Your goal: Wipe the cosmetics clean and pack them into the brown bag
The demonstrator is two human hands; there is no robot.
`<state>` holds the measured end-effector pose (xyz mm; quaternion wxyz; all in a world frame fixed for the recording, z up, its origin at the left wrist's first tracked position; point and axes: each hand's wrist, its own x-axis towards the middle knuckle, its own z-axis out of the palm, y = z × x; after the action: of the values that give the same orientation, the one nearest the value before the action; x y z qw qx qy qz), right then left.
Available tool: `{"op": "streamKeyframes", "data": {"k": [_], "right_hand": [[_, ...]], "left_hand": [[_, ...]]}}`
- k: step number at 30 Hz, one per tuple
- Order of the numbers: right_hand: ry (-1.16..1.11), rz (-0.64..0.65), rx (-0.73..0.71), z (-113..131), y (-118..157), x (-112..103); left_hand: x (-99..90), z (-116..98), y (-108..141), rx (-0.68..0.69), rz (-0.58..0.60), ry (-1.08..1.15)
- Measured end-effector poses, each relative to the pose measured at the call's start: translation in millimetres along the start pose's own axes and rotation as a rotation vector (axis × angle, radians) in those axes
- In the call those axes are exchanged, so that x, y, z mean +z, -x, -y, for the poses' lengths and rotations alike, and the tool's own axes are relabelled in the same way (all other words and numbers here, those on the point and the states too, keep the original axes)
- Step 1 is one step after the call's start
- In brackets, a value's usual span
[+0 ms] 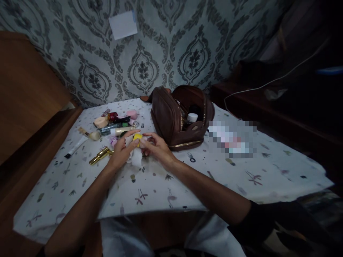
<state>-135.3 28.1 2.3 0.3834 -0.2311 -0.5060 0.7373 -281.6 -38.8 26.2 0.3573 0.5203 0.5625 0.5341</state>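
- The left hand (123, 151) is partly closed, its thumb and fingers pinching the near side of a small yellow item (137, 139); its index finger reaches out above the item.
- The right hand (160, 150) grips the same item from the other side, thumb against it and fingers curled; how far the lower fingers close cannot be told.
- The yellow item is held between the two hands, above the cloth-covered tabletop (166, 189), in front of the brown bag.
- A white tissue (137, 158) hangs below the item, by the fingers of both hands; which hand pinches it is unclear.
- Near the left hand lies a gold tube (99, 156), and beyond it a pale tube with a white cap (120, 131), among a cluster of cosmetics.
- Farther to the left lies a white tube with a black cap (76, 146).
- The brown bag (167, 121) stands open just beyond the right hand, with a white-capped bottle (192, 118) showing inside.
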Motion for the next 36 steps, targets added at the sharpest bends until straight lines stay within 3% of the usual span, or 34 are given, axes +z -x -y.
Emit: {"op": "streamKeyframes", "data": {"k": [3, 7, 17, 23, 28, 32, 36], "right_hand": [[0.055, 0.039, -0.005, 1.5, -0.2, -1.2], [0.063, 0.083, 0.053, 2.7, 2.0, -2.0], [-0.292, 0.197, 0.302, 2.0, -0.2, -1.5], [-0.276, 0.225, 0.289, 1.2, 1.1, -1.9], [-0.158, 0.285, 0.269, -2.5, 2.1, -1.1], [-0.196, 0.202, 0.236, -5.8, -1.0, -1.8], [-0.237, 0.096, 0.178, -4.9, -1.9, -2.4]], "left_hand": [[-1.1, 1.7, -1.7, 0.047, -0.043, -0.070], [-1.4, -0.8, -1.9, 0.245, -0.108, -0.292], [-1.7, -1.7, -1.2, 0.508, -0.105, -0.447], [2.1, 6.5, 1.7, 0.489, 0.030, -0.624], [2.8, 8.0, 2.8, 0.477, 0.003, -0.689], [-3.0, 3.0, 1.3, 0.477, 0.003, -0.630], [-9.2, -1.8, 2.0, 0.416, 0.079, -0.509]]}}
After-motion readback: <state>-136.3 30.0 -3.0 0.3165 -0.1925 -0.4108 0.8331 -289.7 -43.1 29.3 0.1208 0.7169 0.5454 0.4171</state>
